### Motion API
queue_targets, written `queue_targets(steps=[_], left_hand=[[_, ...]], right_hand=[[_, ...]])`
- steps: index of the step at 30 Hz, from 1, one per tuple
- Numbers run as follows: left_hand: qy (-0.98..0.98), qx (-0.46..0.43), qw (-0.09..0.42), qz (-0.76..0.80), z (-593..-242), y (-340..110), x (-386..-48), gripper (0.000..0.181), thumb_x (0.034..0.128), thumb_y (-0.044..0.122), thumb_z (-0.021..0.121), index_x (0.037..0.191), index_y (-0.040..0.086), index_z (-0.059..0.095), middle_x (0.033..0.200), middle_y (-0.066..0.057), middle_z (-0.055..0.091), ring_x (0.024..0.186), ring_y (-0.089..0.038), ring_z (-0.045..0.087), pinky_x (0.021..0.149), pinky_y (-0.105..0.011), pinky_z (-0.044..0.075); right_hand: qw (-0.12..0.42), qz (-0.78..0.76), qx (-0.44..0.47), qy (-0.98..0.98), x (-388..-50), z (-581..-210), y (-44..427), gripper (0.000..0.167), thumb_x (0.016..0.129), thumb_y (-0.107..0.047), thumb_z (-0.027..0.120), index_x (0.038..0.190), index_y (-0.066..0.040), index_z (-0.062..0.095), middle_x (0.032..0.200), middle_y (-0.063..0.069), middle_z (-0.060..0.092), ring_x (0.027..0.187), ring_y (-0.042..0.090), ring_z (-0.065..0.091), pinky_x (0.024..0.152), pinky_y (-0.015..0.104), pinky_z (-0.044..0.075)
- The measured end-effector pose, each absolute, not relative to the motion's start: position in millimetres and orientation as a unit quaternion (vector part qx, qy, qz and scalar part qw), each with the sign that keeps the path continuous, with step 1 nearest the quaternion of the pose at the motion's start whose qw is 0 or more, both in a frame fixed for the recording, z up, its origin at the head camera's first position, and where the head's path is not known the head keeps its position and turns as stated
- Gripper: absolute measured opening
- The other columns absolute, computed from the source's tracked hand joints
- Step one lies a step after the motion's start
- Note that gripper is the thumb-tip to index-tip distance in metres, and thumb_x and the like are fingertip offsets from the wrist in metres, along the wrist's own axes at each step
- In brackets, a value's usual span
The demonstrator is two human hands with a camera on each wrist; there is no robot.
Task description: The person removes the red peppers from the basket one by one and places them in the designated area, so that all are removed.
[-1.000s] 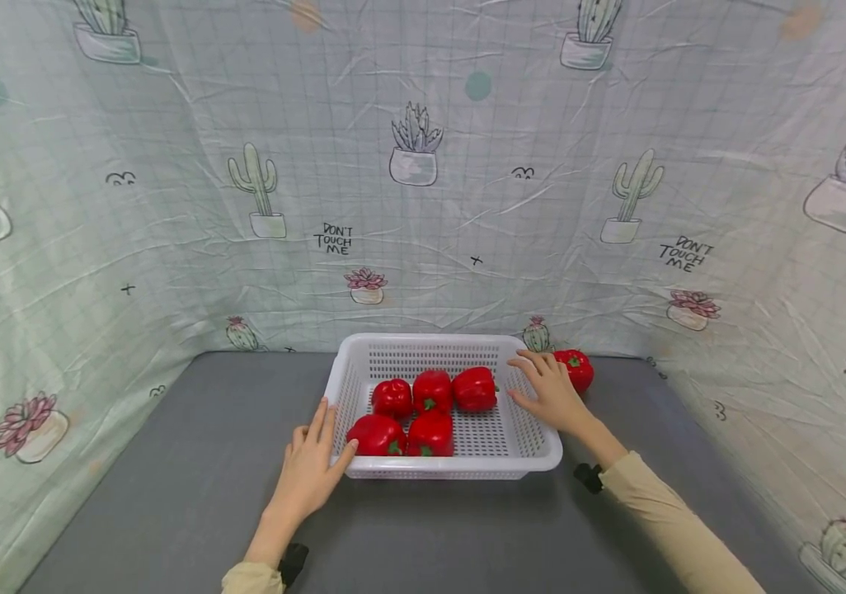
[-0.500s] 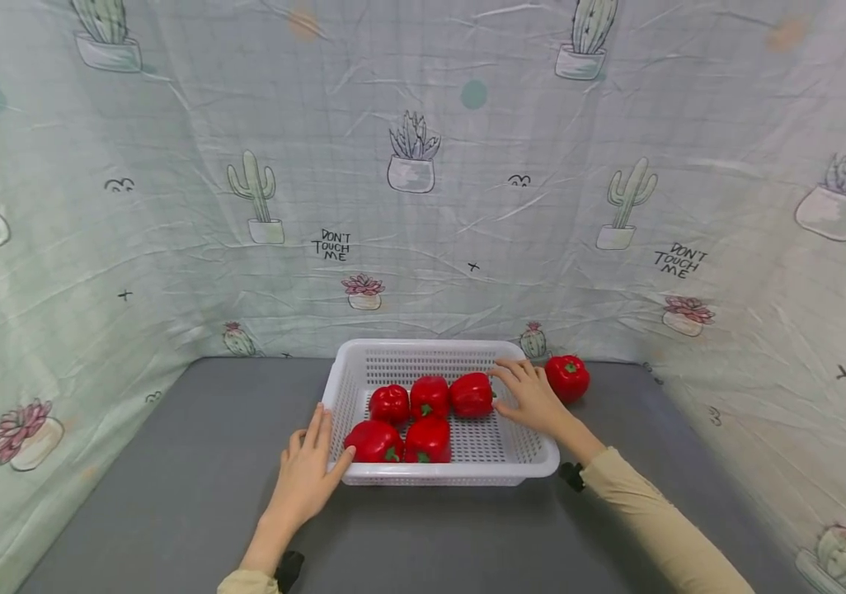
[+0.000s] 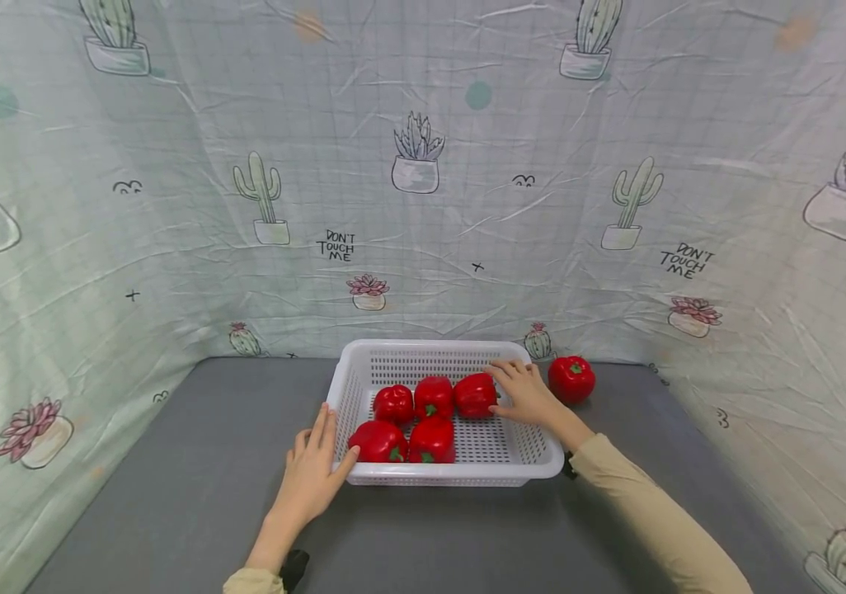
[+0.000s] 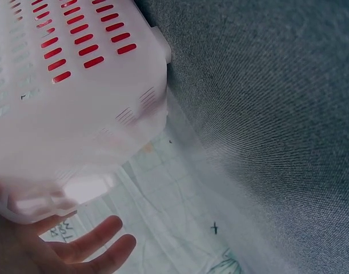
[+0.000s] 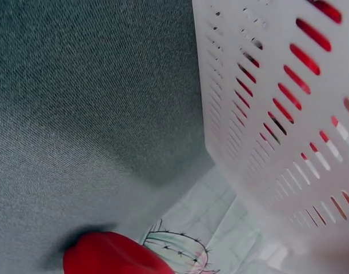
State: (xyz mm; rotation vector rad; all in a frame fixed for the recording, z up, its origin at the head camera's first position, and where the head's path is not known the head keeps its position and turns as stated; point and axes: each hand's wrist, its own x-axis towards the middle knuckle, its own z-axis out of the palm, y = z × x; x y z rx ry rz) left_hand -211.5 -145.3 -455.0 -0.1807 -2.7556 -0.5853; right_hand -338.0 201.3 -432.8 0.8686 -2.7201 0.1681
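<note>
Left hand (image 3: 307, 474) spread against white basket (image 3: 445, 472), right hand (image 3: 530, 396) spread at red pepper (image 3: 474, 396), grey tabletop (image 3: 430, 540), cactus-print sheeting (image 3: 423, 227) around.

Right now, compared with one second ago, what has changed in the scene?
The right hand moved leftward, further in over the white basket, up to its rightmost red pepper; whether it grips is unclear. The pepper outside, partly hidden before, now shows fully. The left hand stays at the basket's left rim; no pepper visibly moved.
</note>
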Motion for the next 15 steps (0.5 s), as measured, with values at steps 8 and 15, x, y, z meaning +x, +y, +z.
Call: queue_targets(steps=[8,15], left_hand=[[-0.964,-0.066,0.161,-0.203,-455.3,-145.2,-211.7,0.074,0.0843,0.042,0.052,0.139,-0.001,0.026,0.147,-0.017,0.022,0.114,-0.041,0.038,0.083,-0.059,0.035],[-0.963,-0.067,0.163,-0.206,-456.8,-145.9,-212.8,0.074,0.084,0.041,0.053,0.139,-0.001,0.025,0.147,-0.017,0.022,0.114,-0.041,0.038,0.084,-0.06,0.035]], right_hand=[[0.117,0.03,0.3,-0.946,-342.8,-434.8,197.3,0.074,0.068,-0.037,0.073,0.132,-0.015,0.041,0.134,0.012,0.044,0.116,0.031,0.04,0.09,0.053,0.031],[0.077,0.007,0.298,-0.951,-341.9,-432.7,194.0,0.077,0.068,-0.037,0.073,0.134,-0.019,0.038,0.136,0.01,0.042,0.116,0.029,0.038,0.091,0.053,0.03]])
